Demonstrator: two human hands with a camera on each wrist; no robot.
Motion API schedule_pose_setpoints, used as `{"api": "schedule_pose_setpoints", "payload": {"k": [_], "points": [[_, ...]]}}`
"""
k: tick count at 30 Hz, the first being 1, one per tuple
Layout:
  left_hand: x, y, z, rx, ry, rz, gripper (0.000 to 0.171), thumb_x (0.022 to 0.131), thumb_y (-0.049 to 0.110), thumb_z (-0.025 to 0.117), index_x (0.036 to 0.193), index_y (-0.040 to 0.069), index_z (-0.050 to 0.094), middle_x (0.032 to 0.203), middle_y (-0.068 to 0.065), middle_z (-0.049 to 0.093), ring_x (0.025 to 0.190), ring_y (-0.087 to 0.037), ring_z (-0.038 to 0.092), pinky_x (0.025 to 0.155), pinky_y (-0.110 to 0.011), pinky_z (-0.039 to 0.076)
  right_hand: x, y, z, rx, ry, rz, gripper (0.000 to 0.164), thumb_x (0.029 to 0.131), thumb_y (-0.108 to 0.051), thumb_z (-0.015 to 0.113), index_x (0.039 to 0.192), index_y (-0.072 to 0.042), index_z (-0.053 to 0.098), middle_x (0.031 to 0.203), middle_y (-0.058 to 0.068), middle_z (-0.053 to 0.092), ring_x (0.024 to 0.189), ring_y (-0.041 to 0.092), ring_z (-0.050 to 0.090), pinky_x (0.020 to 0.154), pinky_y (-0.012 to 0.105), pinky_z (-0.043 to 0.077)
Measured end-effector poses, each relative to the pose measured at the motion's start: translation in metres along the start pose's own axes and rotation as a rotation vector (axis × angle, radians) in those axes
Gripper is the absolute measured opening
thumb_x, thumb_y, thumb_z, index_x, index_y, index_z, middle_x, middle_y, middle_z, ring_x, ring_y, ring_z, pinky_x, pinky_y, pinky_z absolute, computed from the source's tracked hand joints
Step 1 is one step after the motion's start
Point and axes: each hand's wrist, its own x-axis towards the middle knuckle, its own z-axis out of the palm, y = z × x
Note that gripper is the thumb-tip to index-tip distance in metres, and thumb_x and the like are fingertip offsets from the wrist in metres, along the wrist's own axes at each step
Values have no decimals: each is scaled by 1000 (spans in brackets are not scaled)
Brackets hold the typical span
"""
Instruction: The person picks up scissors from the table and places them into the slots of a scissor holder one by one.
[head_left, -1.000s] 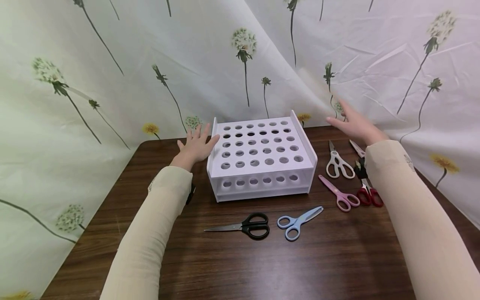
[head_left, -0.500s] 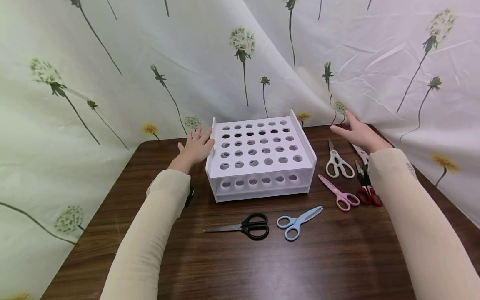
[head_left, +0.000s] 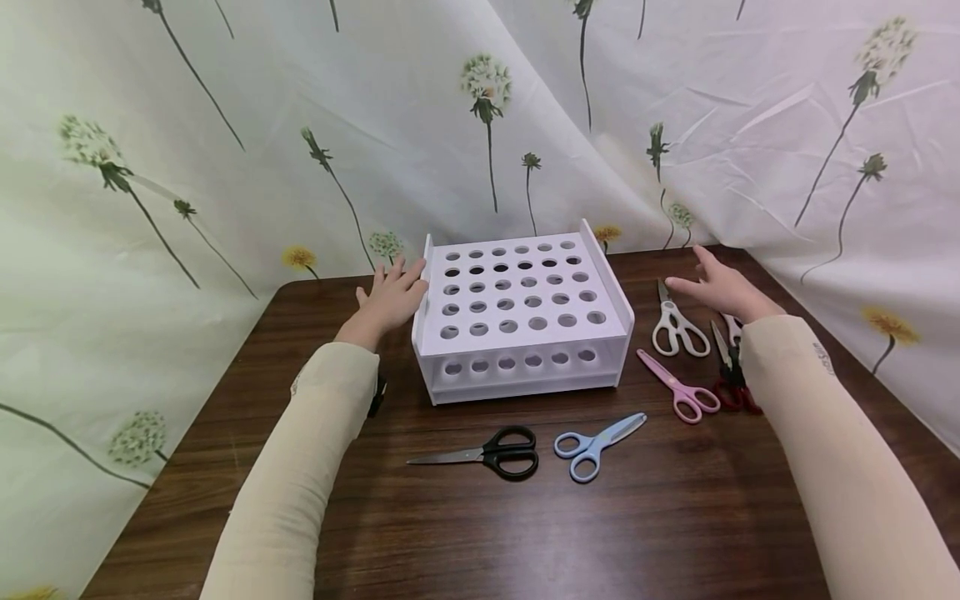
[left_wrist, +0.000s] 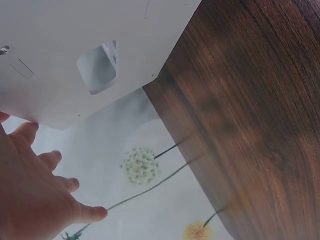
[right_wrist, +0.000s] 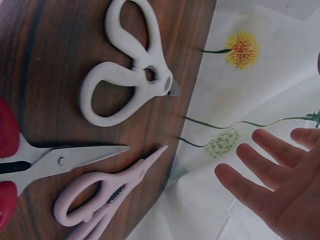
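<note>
Dandelion-print cloth (head_left: 420,108) behind loosely outspread hands (head_left: 386,302) (head_left: 722,288); cutout (left_wrist: 97,68) in white rack (left_wrist: 50,30) side only in left wrist view.

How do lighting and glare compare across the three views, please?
Head view: soft glare on the near part of the table, greenish tint at the left of the cloth, pinkish at its upper right; both wrist views: dimmer, greyer, without strong glare.

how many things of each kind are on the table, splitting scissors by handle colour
White rack: 1
Black scissors: 1
Blue scissors: 1
Pink scissors: 1
White scissors: 1
Red scissors: 1
Pale pink scissors: 1
Total: 7
</note>
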Motion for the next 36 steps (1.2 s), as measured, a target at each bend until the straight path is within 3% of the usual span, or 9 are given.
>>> {"api": "schedule_pose_setpoints", "payload": {"k": [15,24,36], "points": [[-1,3,2,-21,-16,-7,54,97,40,16,149,28,10,153,-7,-6,135,-34,-16,97,-65,-8,-3,23,15,-36,-14,-5,97,87,-44,59,143,8,1,134,40,25,121,53,27,94,60,27],[0,4,1,-39,-25,-8,55,96,39,15,149,28,8,153,-9,-3,135,-35,-13,98,-65,-8,-4,27,22,13,-29,10,93,87,-38,61,143,8,2,133,40,26,118,53,32,93,60,30],[2,0,3,-60,-35,-15,55,96,40,15,149,29,8,153,-9,-2,136,-36,-11,98,-65,-8,-4,35,32,35,-72,37,92,85,-29,65,143,9,4,136,40,22,121,53,28,95,60,28]]}}
